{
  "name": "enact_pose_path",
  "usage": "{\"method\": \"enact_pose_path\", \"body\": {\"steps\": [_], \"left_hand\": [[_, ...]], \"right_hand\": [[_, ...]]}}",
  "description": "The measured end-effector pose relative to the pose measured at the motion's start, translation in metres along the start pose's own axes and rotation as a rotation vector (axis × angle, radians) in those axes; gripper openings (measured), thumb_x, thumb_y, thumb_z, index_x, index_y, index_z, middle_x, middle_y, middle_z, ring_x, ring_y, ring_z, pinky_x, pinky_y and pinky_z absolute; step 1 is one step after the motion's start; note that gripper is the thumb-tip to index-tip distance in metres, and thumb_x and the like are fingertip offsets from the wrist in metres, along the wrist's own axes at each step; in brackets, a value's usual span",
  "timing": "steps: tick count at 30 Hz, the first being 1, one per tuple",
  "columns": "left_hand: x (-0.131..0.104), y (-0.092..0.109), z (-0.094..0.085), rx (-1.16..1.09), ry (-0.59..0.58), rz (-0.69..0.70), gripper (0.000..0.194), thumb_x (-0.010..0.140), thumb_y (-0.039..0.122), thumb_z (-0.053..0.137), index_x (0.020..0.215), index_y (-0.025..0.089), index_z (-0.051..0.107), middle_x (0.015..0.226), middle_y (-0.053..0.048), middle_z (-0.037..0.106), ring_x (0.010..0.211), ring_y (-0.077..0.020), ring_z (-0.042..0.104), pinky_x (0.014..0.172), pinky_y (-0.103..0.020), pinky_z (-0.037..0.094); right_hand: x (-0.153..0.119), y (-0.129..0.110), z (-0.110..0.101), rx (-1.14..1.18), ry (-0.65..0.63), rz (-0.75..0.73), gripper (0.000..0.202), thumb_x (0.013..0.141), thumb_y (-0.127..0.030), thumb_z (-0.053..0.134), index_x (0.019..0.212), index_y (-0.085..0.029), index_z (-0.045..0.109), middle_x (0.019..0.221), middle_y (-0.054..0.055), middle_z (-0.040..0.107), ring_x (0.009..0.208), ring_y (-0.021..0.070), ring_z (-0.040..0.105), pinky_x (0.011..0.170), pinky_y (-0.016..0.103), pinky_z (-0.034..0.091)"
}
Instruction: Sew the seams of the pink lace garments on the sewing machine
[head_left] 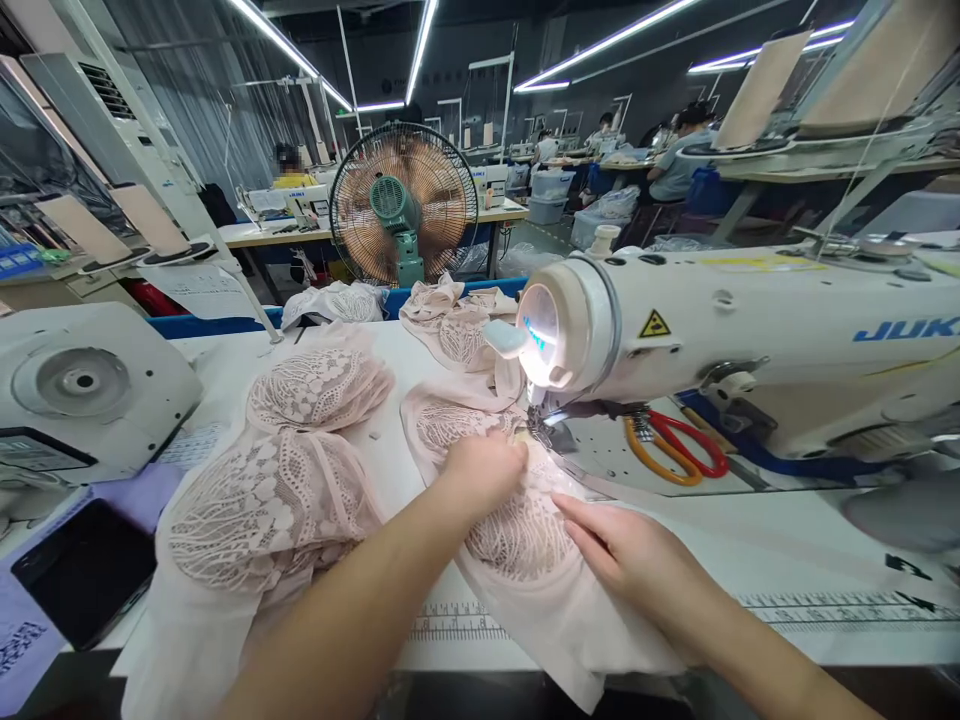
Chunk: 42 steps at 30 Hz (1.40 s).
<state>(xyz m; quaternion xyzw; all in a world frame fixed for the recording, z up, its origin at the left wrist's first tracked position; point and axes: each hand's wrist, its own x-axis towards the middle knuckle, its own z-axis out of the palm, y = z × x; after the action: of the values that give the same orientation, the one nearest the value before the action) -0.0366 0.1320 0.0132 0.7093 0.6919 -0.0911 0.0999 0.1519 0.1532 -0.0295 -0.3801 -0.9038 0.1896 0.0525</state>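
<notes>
Item: pale pink lace garment piece (517,540), lying flat on the white sewing table (750,540), near centre, its far edge under the needle area of the machine.

Left hand (484,468): knuckles up, fingers curled down onto the lace just left of the presser foot (546,432), pressing the fabric; whether it pinches a fold cannot be told.

Right hand (626,550): fingers extended and laid flat on the near right part of the same piece, resting on it, not closed around anything.

Sewing machine (750,330): white, blue lettering on its arm, fills the right side; its lamp is lit above the presser foot; yellow warning triangle on the head.

Scissors (679,448): 1 pair, 1 red and 1 orange handle, on the machine bed right of the needle.

Stack of lace pieces (285,480): same pink, heaped left of the hands.

More lace pieces (450,325): far side of the table, by the blue rail.

Black phone (82,570): near left, on a lilac sheet.

Printed ruler strip (457,625): along the near table edge.

Pedestal fan (403,205): far centre, copper grille, green hub.

Other people: seated at far benches, left and right background.
</notes>
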Motion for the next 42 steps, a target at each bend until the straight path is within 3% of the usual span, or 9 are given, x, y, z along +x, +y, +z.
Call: {"method": "enact_pose_path", "body": {"steps": [7,14,24,36,42], "left_hand": [[0.007,0.007,-0.002,-0.028,-0.016,-0.039,0.048,0.081,0.018,0.049,0.129,0.021,0.046,0.106,-0.013,0.058,0.086,-0.026,0.063,0.066,-0.033,0.048],[0.015,0.009,-0.01,-0.078,-0.052,-0.056,0.04,0.079,0.022,0.053,0.119,0.019,0.054,0.107,-0.013,0.06,0.088,-0.0265,0.063,0.068,-0.033,0.049],[0.019,0.005,-0.008,-0.052,-0.042,-0.042,0.041,0.08,0.026,0.054,0.121,0.019,0.053,0.102,-0.013,0.062,0.085,-0.0281,0.063,0.066,-0.035,0.049],[0.027,-0.013,-0.002,-0.067,0.131,-0.104,0.03,0.079,0.022,0.049,0.106,0.024,0.062,0.097,-0.008,0.059,0.079,-0.0235,0.062,0.062,-0.03,0.046],[0.006,-0.005,-0.017,0.039,0.344,-0.12,0.023,0.079,0.015,0.045,0.091,0.018,0.065,0.104,-0.011,0.055,0.094,-0.0256,0.055,0.071,-0.034,0.046]], "right_hand": [[0.011,0.006,-0.006,-0.077,-0.023,-0.059,0.049,0.09,-0.029,0.025,0.12,-0.018,0.062,0.104,0.01,0.072,0.089,0.0268,0.068,0.071,0.039,0.054],[0.018,0.018,-0.004,-0.093,0.051,-0.107,0.044,0.089,-0.028,0.03,0.116,-0.023,0.065,0.086,0.007,0.073,0.076,0.0248,0.067,0.062,0.035,0.051],[0.019,0.014,-0.008,-0.05,0.106,-0.108,0.036,0.088,-0.028,0.036,0.105,-0.03,0.068,0.072,0.003,0.069,0.062,0.02,0.063,0.051,0.027,0.043],[0.029,-0.001,-0.019,-0.2,0.066,0.018,0.035,0.091,-0.031,0.032,0.099,-0.028,0.066,0.07,0.004,0.068,0.06,0.0195,0.06,0.047,0.026,0.03],[0.011,0.004,-0.027,-0.187,0.004,-0.058,0.029,0.089,-0.029,0.035,0.092,-0.026,0.065,0.072,0.004,0.061,0.064,0.0198,0.057,0.049,0.027,0.026]]}}
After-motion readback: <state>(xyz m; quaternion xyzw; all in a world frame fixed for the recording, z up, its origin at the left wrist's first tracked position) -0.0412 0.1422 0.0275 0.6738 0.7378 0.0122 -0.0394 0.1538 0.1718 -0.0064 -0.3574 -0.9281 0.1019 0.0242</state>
